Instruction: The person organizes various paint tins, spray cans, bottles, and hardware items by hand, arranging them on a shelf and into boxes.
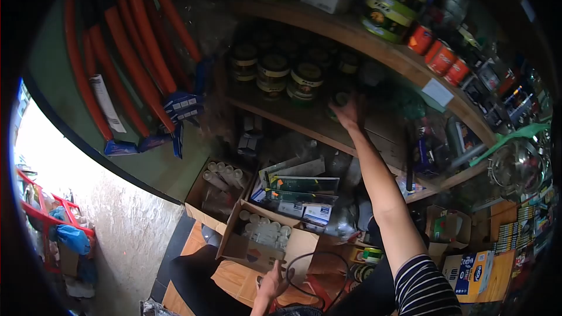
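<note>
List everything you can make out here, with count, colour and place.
Hanging bars: several, orange, left panel
Lidded cans: three in front, yellow-green and dark, middle shelf
Stacked cans: two, yellow-green and dark, upper shelf
Small cans: three, red, right of the stack
Grasped can: one, greenish, blurred, middle shelf
Open cartons: two, brown, below the shelves
Tubes: many, whitish, in the cartons
Other clutter: too dim or small to count
Sleeve: one, black-and-white striped, lower right
Left hand: one, bare, beside the nearer carton
Right hand: one, bare, at the grasped can

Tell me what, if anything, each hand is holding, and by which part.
The right hand appears to grip a small can around its side; blur hides exact finger placement. Whether the left hand holds anything cannot be told.
</note>
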The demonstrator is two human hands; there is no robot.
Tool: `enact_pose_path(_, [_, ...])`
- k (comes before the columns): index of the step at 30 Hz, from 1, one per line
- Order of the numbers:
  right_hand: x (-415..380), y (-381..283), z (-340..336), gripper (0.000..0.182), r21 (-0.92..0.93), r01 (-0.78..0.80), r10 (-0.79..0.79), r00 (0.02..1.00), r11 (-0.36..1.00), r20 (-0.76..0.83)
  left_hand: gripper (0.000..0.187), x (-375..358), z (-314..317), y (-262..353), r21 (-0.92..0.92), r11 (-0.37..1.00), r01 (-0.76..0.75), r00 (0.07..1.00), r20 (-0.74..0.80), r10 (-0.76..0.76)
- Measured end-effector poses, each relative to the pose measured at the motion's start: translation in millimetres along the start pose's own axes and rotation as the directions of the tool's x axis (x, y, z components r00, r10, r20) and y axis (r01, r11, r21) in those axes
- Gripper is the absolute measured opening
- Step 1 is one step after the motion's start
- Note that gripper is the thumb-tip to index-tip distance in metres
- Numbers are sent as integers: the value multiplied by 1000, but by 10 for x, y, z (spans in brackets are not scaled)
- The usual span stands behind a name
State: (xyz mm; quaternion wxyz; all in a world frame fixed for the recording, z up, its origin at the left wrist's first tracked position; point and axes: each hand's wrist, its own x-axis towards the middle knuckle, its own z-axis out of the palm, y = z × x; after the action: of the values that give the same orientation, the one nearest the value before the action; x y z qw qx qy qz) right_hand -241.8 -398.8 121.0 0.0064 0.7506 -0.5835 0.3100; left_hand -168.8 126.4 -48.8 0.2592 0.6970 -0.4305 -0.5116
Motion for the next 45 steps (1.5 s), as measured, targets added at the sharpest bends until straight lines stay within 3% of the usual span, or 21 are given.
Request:
enact_pose_path(3, [-66,21,324,78,130,65,-6,912,989,-410,59,0,-24,-8,-42,983,180,981,88,-176])
enact_pose_path(6, [-291,210,545,59,184,-77,134,937,980,-323,53,102,24,-70,-15,972,233,970,79,-231])
enact_pose_path(9, [-267,386,652,45,76,-109,117,988,991,-102,45,33,-93,154,-74,977,201,979,52,-198])
enact_pose_path(12, [-213,383,710,38,230,137,-124,990,963,-71,38,-38,-87,148,-132,978,164,986,22,-162])
enact_pose_path(16, [-117,441,967,39,144,253,-255,967,957,0,40,-16,-141,216,-73,974,214,976,54,-211])
enact_pose_path(20, [36,598,933,40,84,415,-419,907,906,45,45,-29,-220,209,-32,990,134,991,15,-134])
enact_pose_path(24, [-140,502,105,36,62,485,-488,871,872,62,36,-78,-295,325,-89,996,-1,996,-86,-7])
enact_pose_path(27, [-521,523,-1116,32,279,426,-502,800,861,328,30,-42,-198,241,-117,991,-61,989,-143,44])
enact_pose_path(29, [-980,838,-1786,29,254,376,-436,865,891,249,20,38,-84,-13,-164,979,-125,987,-124,105])
enact_pose_path(31, [-1574,1284,-2504,26,210,-27,-31,962,977,272,11,199,41,-382,215,879,-426,887,-91,452])
enact_pose_path(32, [-1974,1631,-2712,21,399,-135,103,990,907,101,9,24,-45,61,-50,966,-254,966,-53,251])
enact_pose_path(33, [-2440,1970,-2878,17,577,-169,257,964,799,-73,10,115,32,-184,187,865,-465,882,15,471])
enact_pose_path(34, [-2970,2261,-3045,24,645,-193,359,923,740,-136,12,96,98,-202,103,945,-310,951,23,310])
enact_pose_path(35, [-3599,2508,-3144,30,521,-317,477,855,793,-206,17,71,164,-221,24,990,-140,990,29,139])
enact_pose_path(36, [-4306,2636,-3178,28,629,-423,649,740,652,-175,20,45,199,-359,60,981,-184,979,104,177])
enact_pose_path(38, [-5852,3096,-2938,26,530,-530,705,682,662,-198,25,-29,227,-548,155,971,-184,968,203,151])
enact_pose_path(40, [-7404,3344,-2572,49,180,-824,843,524,538,-123,30,-141,239,-639,285,957,-55,966,257,-21])
enact_pose_path(41, [-7792,3154,-2515,58,118,-901,908,414,418,-58,19,-57,178,-1119,429,806,-409,877,429,217])
enact_pose_path(42, [-8070,2985,-2437,68,39,-958,958,285,285,7,25,-106,173,-1049,448,851,-274,908,412,75])
enact_pose_path(43, [-8210,2916,-2290,72,44,-963,963,268,267,25,33,-132,154,-1029,468,874,-130,921,384,-69])
enact_pose_path(45, [-8361,2694,-1924,80,57,-970,968,241,237,66,34,-95,52,-1224,468,881,-74,934,342,-103])
